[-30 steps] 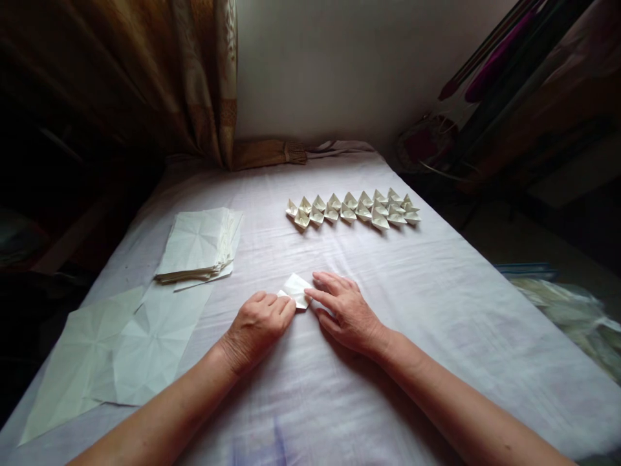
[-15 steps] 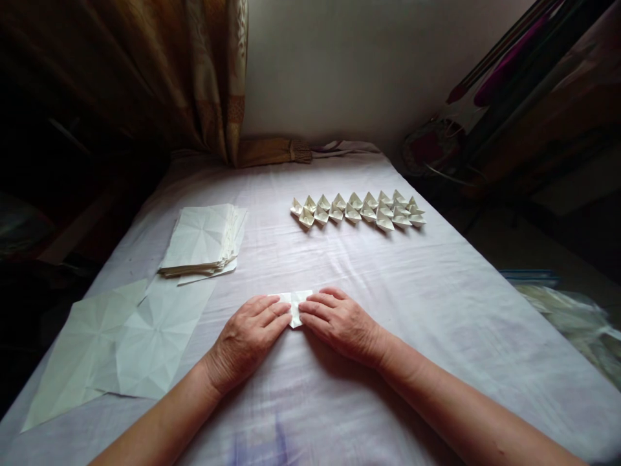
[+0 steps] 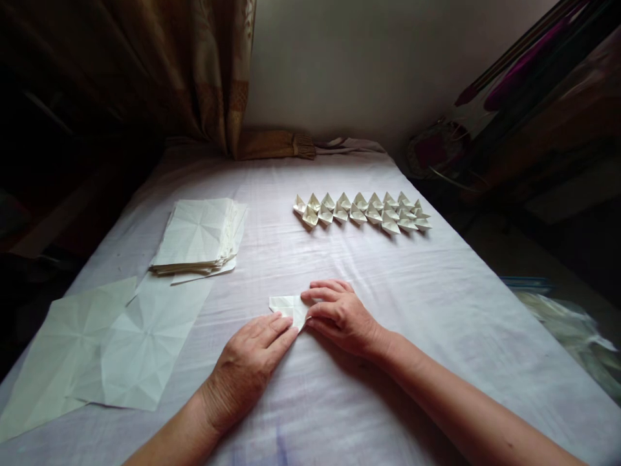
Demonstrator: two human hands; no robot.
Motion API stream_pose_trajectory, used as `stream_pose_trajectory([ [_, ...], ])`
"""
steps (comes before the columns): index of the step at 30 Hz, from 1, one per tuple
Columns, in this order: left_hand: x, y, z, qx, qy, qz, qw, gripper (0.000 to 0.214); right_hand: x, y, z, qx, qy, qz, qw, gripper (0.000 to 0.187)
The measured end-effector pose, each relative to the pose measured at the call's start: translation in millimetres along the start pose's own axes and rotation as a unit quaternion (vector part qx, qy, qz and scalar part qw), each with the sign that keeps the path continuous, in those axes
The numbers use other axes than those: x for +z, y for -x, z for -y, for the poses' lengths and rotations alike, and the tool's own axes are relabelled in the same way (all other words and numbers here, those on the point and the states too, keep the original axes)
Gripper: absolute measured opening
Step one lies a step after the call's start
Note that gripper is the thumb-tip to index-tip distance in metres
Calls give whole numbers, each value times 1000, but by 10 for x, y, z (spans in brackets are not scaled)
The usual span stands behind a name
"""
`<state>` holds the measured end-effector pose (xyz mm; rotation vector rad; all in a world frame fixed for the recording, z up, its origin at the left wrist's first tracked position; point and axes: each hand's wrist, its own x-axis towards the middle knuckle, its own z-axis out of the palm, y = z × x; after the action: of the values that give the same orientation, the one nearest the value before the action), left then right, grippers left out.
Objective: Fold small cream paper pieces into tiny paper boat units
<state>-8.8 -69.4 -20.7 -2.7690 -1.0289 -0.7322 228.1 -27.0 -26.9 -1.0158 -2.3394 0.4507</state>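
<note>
A small white folded paper [image 3: 297,307] lies on the sheet before me, with a straight back edge and crease lines. My left hand [image 3: 255,353] covers its lower left side, fingertips resting on top and thumb close to the front point. At the right edge, my right hand [image 3: 339,315] has its thumb and bent index finger closed on the paper, while its other fingers reach over the back corner. The hands hide part of the folds. Farther back on the right are two rows of small folded paper boats [image 3: 359,210].
To the left stands a stack of creased square papers [image 3: 194,230]. Nearer me, loose creased sheets [image 3: 145,343] overlap. A pale bedsheet [image 3: 412,291] covers the surface. A brown curtain [image 3: 213,77] hangs at the back left, and a plastic bag [image 3: 567,323] lies beyond the right edge.
My left hand has slid down and slightly right, uncovering the paper's left part. My right hand has gone from lying flat to bent fingers at the paper's right edge. The view has shifted slightly.
</note>
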Motion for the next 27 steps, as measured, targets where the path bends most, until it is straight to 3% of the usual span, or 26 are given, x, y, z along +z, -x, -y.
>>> stream_pose_trajectory([
  [11, 1, 26, 13, -18, 48, 8, 999, 32, 181, -86, 172, 165, -30, -60, 984, 9],
  [27, -27, 26, 27, -28, 69, 24, 997, 29, 230, -133, 227, 187, -26, -85, 978, 13],
])
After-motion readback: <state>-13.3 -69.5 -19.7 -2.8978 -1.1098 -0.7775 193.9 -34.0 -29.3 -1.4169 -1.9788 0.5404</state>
